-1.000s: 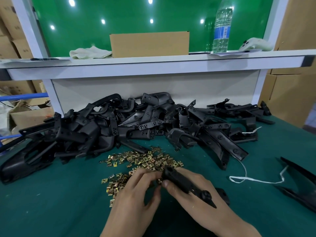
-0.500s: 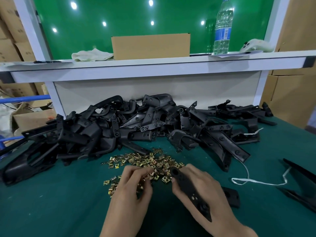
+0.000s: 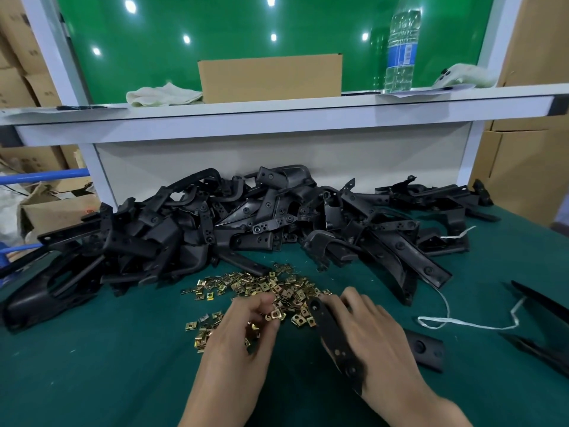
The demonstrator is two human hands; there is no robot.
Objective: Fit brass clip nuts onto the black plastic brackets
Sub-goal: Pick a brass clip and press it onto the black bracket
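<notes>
My right hand grips the black bracket beside the brass clip nuts; my left hand curls into them (holding one? I cannot tell); I should lift only one, mouth forward

Part of held bracket hidden under right hand; some clip nuts under left hand; bottle cap cropped at top.

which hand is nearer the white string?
Right. The right hand, gripping a black bracket, sits just left of the white string; the left hand is farther left, at the brass clip nuts.
</notes>
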